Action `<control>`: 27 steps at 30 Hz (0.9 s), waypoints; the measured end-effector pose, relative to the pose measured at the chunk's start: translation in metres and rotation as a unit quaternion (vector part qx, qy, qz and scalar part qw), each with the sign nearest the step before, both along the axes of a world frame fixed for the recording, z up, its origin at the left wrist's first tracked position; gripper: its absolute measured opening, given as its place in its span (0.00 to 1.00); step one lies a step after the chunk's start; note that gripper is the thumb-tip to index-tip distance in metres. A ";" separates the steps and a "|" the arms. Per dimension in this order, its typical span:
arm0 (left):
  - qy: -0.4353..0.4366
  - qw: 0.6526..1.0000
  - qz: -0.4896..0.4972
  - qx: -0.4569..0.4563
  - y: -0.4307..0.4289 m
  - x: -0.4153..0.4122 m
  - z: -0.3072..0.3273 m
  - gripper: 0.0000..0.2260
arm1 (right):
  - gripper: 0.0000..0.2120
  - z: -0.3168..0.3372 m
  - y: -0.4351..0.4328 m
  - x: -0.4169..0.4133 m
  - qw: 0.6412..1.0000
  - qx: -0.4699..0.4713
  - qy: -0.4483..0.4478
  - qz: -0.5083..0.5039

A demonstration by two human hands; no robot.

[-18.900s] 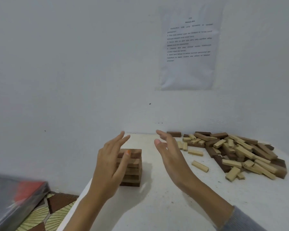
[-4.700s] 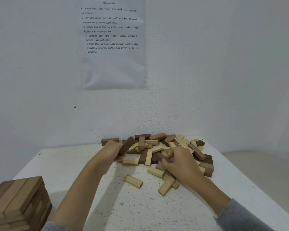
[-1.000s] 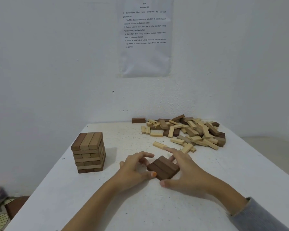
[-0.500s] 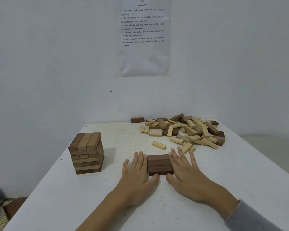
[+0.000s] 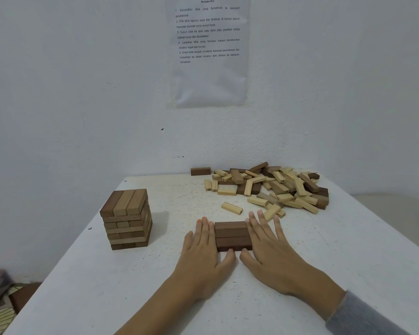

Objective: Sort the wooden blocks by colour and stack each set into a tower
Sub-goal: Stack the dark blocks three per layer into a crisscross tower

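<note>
Three dark brown blocks (image 5: 232, 235) lie side by side as one flat layer on the white table (image 5: 348, 250). My left hand (image 5: 203, 250) lies flat against the layer's left side, fingers straight, thumb at its near edge. My right hand (image 5: 269, 247) lies flat against its right side, thumb also at the near edge. A mid-brown tower (image 5: 127, 218) of several layers stands to the left. A loose pile of light and dark blocks (image 5: 276, 187) covers the far right of the table.
One pale block (image 5: 231, 208) lies alone between the pile and my hands. A single dark block (image 5: 200, 171) rests against the wall (image 5: 82, 93). A printed sheet (image 5: 208, 49) hangs above. The table's left edge drops to a patterned floor (image 5: 0, 315).
The three dark blocks were turned from a diagonal to square with the table. My fingers went from curled round them to flat against both sides. In the last half second almost nothing moved.
</note>
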State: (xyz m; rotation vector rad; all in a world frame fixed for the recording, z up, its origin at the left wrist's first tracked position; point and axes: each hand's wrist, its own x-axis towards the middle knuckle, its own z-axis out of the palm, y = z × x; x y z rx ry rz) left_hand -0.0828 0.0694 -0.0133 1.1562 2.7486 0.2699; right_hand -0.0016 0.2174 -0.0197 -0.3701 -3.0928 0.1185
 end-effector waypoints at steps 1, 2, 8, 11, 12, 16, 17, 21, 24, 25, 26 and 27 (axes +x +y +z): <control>-0.001 1.000 0.000 0.002 0.000 0.000 0.000 0.40 | 0.48 0.000 0.000 0.000 1.000 -0.002 0.000 0.000; -0.001 1.000 0.000 0.004 0.000 0.000 0.000 0.40 | 0.48 0.000 0.000 0.000 1.000 -0.004 -0.001 0.001; -0.004 1.000 -0.003 0.005 0.000 0.000 0.001 0.40 | 0.43 0.002 0.002 -0.001 1.000 -0.013 -0.018 0.001; -0.041 0.999 -0.023 0.009 -0.003 -0.006 0.008 0.36 | 0.35 0.011 0.010 0.003 0.997 -0.069 -0.030 0.012; -0.063 0.997 -0.029 0.019 -0.005 -0.008 0.011 0.37 | 0.35 0.015 0.012 0.005 0.995 -0.093 -0.015 0.019; -0.144 0.983 -0.039 0.103 -0.015 -0.017 0.021 0.41 | 0.28 0.020 0.020 0.008 0.973 -0.210 0.090 0.039; -0.158 0.978 -0.039 0.127 -0.017 -0.019 0.023 0.40 | 0.25 0.021 0.020 0.009 0.966 -0.233 0.103 0.048; -0.170 0.964 -0.067 0.193 -0.022 -0.023 0.026 0.27 | 0.18 0.023 0.017 0.010 0.960 -0.250 0.108 0.061; -0.132 0.964 -0.095 0.210 -0.021 -0.025 0.022 0.19 | 0.15 0.023 0.019 0.010 0.959 -0.245 0.129 0.067; -0.125 0.965 -0.102 0.208 -0.021 -0.027 0.020 0.18 | 0.14 0.022 0.021 0.009 0.961 -0.235 0.126 0.072; -0.123 0.965 -0.107 0.206 -0.021 -0.029 0.018 0.17 | 0.13 0.021 0.022 0.009 0.964 -0.224 0.123 0.079; -0.121 0.965 -0.111 0.206 -0.022 -0.031 0.016 0.16 | 0.12 0.019 0.024 0.008 0.965 -0.215 0.121 0.086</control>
